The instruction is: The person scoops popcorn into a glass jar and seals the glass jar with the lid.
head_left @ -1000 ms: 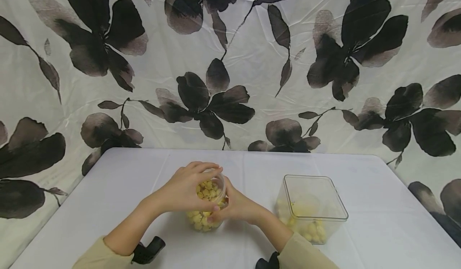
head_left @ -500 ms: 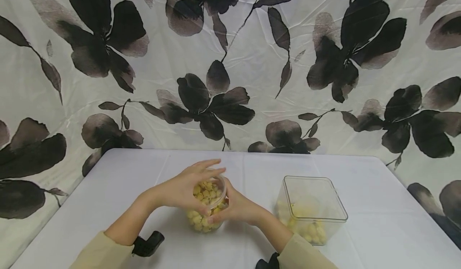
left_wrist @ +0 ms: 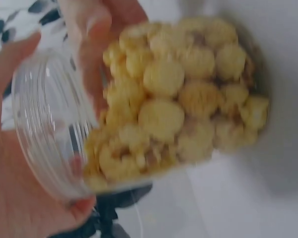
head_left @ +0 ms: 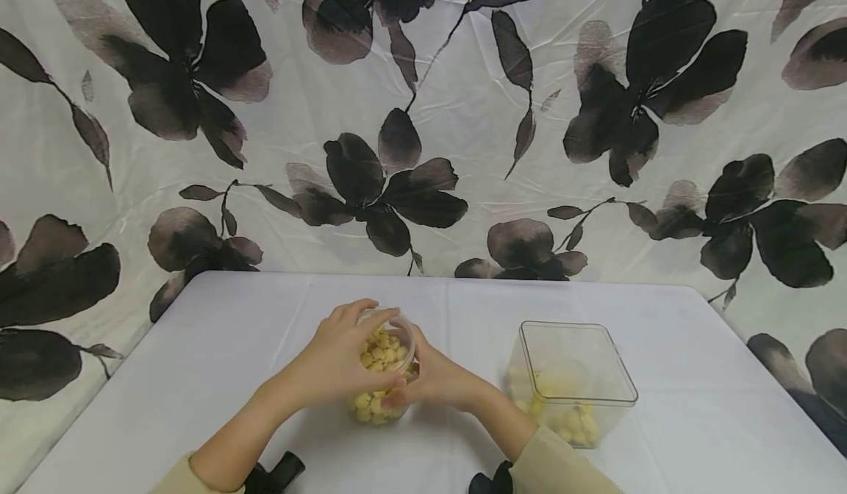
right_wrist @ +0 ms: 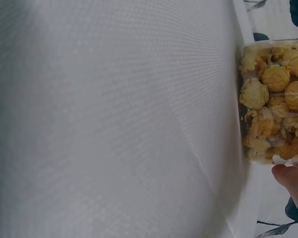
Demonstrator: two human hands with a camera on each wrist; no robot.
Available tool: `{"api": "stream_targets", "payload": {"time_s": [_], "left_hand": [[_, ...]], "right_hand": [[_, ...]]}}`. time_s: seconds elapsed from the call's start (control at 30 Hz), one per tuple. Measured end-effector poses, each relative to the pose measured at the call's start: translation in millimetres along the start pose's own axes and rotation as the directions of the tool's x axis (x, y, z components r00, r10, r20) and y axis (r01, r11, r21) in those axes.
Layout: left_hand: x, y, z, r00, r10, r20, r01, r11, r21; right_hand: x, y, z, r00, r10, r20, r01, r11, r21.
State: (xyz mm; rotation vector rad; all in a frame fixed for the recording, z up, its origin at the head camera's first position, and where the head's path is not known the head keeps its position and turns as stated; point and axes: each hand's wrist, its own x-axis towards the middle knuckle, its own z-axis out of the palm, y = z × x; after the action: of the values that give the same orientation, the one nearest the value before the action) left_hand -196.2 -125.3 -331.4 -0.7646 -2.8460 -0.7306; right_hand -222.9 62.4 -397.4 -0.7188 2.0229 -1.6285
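A clear round jar point(head_left: 379, 408) packed with yellow puffed balls stands on the white table point(head_left: 218, 332) near its front middle. My left hand point(head_left: 370, 347) lies over the jar's top, fingers and thumb curled round the clear lid point(left_wrist: 44, 124). From the right side my right hand point(head_left: 423, 376) grips the jar's body, thumb low on the front wall. The left wrist view shows the jar point(left_wrist: 179, 99) close up and blurred, with my fingers wrapped on the lid's rim. In the right wrist view the jar point(right_wrist: 275, 99) sits at the right edge with one fingertip point(right_wrist: 293, 178) beside it.
A clear square container point(head_left: 572, 376), holding some yellow pieces at its bottom, stands to the right of the jar. A floral black-and-white cloth point(head_left: 423, 148) hangs behind the table. Black wrist straps point(head_left: 274, 472) show at the lower edge.
My left hand's fingers lifted and spread off the lid half a second ago, then curled back round it. The jar and right hand stayed in place.
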Motion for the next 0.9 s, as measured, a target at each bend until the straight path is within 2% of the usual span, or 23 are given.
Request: {"api": "stream_targets", "payload": {"time_s": [0.1,0.2,0.27,0.33,0.4,0.5,0.63,0.77,0.9], "left_hand": [[3.2,-6.9,-6.7,0.994,0.073,0.077,-0.069,0.996,-0.051],[7.2,-10.7,-12.8,0.978,0.145,0.149,-0.131,0.986,-0.1],[9.2,-10.2,-15.8,0.969,0.164,0.184,-0.145,0.983,-0.116],[9.6,-8.4,-16.9,0.968,0.16,0.191,-0.14,0.984,-0.112],[8.7,-5.4,-15.4,0.978,0.128,0.165,-0.114,0.989,-0.093],[7.3,-0.2,-8.7,0.994,0.06,0.087,-0.057,0.998,-0.033],[7.3,5.3,-0.2,1.0,-0.007,0.007,0.007,1.0,0.031],[8.7,9.4,-0.1,1.0,-0.02,-0.001,0.02,0.999,0.03],[10.8,10.2,-3.8,1.0,-0.001,0.027,0.002,1.0,-0.03]], "right_hand": [[1,0,0,1.0,-0.006,0.011,0.006,1.0,-0.006],[1,0,0,1.0,-0.006,0.019,0.006,1.0,-0.01],[1,0,0,1.0,-0.003,0.024,0.003,1.0,-0.01],[1,0,0,1.0,-0.005,0.023,0.005,1.0,-0.014],[1,0,0,1.0,-0.003,0.02,0.003,1.0,-0.019],[1,-1,1,1.0,0.004,0.016,-0.003,1.0,-0.021],[1,-1,1,1.0,0.015,0.016,-0.015,1.0,-0.025],[1,-1,1,0.999,0.025,0.021,-0.024,0.999,-0.023],[1,-2,0,0.999,0.021,0.032,-0.021,1.0,-0.013]]}}
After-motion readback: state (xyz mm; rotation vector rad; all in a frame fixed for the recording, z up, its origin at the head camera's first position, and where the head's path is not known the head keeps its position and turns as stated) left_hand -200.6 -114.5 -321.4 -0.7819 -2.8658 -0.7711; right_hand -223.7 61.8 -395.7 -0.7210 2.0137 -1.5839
